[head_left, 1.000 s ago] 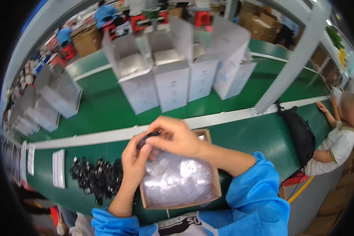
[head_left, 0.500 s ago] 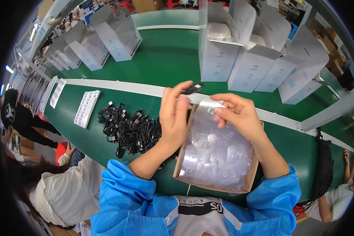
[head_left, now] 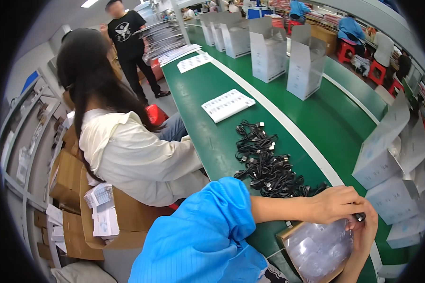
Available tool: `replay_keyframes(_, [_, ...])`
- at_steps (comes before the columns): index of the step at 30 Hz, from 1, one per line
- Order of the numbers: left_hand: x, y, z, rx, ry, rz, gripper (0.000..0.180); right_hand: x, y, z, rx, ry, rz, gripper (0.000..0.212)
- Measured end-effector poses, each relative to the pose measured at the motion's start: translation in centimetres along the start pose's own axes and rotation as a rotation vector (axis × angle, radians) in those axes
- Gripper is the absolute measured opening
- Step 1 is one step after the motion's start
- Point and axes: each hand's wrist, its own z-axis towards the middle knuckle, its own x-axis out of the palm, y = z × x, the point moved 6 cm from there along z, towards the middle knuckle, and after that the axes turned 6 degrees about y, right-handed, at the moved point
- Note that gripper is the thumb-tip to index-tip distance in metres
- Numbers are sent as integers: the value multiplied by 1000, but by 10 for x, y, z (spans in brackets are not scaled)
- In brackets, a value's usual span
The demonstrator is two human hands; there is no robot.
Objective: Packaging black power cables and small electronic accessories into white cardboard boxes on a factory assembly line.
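Black cables (head_left: 269,162) heaped beyond left forearm (head_left: 288,210), cartons (head_left: 303,78) past white rail (head_left: 297,135)

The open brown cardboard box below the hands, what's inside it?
In the box lies a heap of thin, clear plastic pieces. What lies beneath is covered and can't be seen; the right hand hides part of the right rim.

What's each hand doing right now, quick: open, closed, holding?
Left hand: curled at a small black item; grip can't be told.
Right hand: curled at the same item; whether it grips can't be told.
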Motion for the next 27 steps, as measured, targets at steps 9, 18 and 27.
replay_keyframes(9, [22,35,-17,-542,28,-546,43,-17,6,-2,-264,-139,-507,17])
replay_keyframes(18, [31,41,-23,-567,148,-514,43,-1,19,-6,-309,-124,-508,13])
replay_keyframes(27, [19,39,-16,-576,119,-435,37,-5,18,-6,-342,-183,-406,13])
